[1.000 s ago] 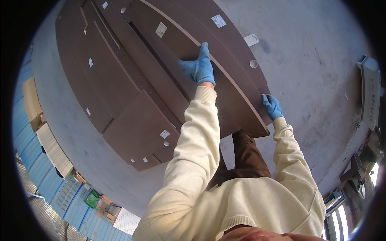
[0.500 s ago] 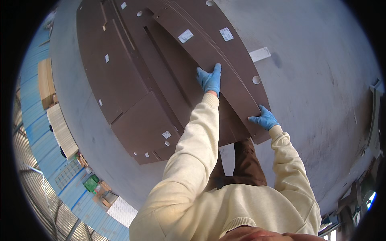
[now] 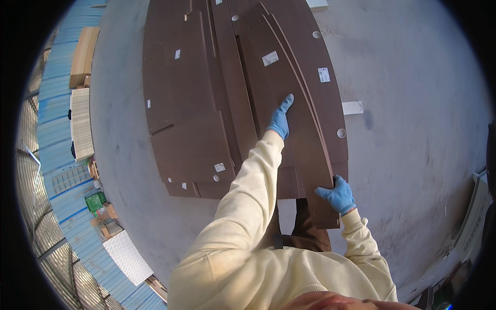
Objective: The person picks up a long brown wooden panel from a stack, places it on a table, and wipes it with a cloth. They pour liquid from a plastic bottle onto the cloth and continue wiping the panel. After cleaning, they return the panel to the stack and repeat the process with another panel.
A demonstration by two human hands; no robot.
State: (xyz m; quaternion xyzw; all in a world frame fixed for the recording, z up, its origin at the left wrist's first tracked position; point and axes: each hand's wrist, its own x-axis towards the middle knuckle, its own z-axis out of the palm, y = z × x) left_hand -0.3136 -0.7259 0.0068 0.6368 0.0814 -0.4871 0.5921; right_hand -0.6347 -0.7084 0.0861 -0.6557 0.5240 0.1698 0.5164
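A long dark brown board (image 3: 289,103) with a white sticker lies on top of other brown boards on the grey concrete floor (image 3: 413,129). My left hand (image 3: 280,118), in a blue glove, rests flat on the board's face with its fingers stretched out. My right hand (image 3: 337,194), also in a blue glove, grips the board's near right corner. Cream sleeves cover both forearms.
More brown boards (image 3: 183,103) with small white labels and round holes lie side by side to the left. A white strip (image 3: 353,107) lies on the floor at the right. Pale wooden stacks (image 3: 81,119), a green crate (image 3: 95,201) and a blue corrugated wall line the left edge.
The top board and both hands have shifted; the left hand has slid along the board face, and the right hand has moved nearer to me, holding the board's near corner.
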